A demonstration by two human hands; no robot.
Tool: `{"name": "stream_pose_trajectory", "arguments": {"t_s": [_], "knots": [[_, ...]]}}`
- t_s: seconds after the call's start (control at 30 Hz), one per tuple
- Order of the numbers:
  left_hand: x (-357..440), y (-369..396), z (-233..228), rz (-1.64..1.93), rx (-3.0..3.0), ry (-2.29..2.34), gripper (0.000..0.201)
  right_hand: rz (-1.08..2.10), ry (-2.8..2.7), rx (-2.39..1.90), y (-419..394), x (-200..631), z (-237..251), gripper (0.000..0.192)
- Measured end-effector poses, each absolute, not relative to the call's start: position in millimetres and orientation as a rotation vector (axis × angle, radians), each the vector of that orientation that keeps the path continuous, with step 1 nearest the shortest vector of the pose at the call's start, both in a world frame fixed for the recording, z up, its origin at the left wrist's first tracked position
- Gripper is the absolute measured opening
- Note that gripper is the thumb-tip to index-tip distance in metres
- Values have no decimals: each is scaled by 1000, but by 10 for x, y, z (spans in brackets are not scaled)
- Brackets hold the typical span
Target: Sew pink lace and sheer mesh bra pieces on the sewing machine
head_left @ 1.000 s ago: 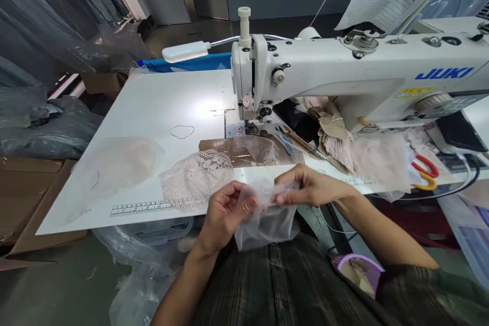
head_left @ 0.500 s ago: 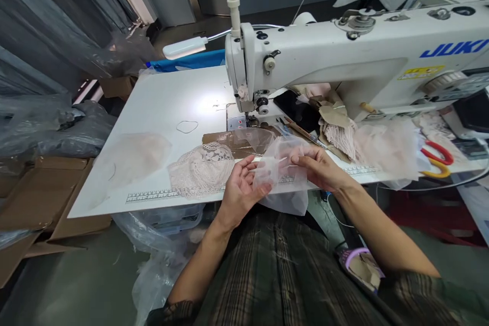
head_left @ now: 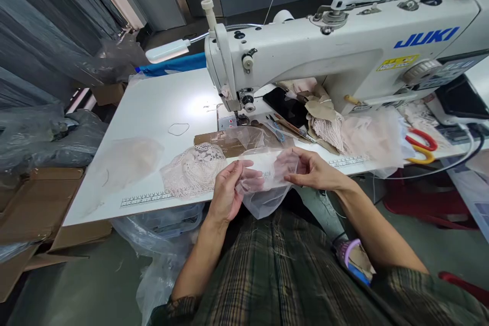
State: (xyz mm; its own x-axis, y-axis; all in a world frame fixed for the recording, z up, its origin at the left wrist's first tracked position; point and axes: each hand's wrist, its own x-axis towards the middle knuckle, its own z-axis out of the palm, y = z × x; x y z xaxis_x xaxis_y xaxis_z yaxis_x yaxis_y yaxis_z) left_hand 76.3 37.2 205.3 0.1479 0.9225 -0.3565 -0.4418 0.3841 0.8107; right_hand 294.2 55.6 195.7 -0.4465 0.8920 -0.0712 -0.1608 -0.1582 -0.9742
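A piece of sheer white fabric is stretched between my two hands at the table's front edge. My left hand pinches its left side between thumb and fingers, some fingers showing through the cloth. On the other side, my right hand grips it with thumb on top and fingers beneath. Just left of my left hand lies a pale pink lace piece. Behind the fabric are a brown taped strip and the needle area of a white sewing machine.
Sheer pink fabric lies flat at the table's left. Thread snips, a black phone and fabric scraps sit beneath the machine arm. Scissors with red and yellow handles are at right. A printed ruler runs along the front edge.
My hands have drawn the sheer fabric flatter and wider between them, its bunched part now spread out. The camera view has shifted, so the machine appears further left.
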Motion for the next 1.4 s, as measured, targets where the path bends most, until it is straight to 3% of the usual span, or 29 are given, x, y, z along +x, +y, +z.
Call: {"name": "stream_pose_trajectory", "arguments": {"t_s": [0.1, 0.23, 0.37, 0.63, 0.93, 1.4], "knots": [[787, 379, 2073, 968, 671, 960, 36, 1695, -1341, -921, 579, 2907, 2002, 57], [806, 394, 2074, 958, 738, 948, 34, 1688, -1380, -973, 601, 2897, 2011, 31], [796, 389, 2047, 1055, 743, 948, 35, 1719, -1352, -981, 573, 2969, 1960, 31], [793, 335, 2059, 1051, 847, 889, 66, 1715, -1282, -999, 548, 2986, 1920, 33], [775, 349, 2004, 1107, 802, 961, 47, 1711, -1336, -1009, 525, 2972, 1936, 33], [743, 343, 2015, 1020, 845, 933, 59, 1727, -1269, -1034, 529, 2972, 1913, 35]]}}
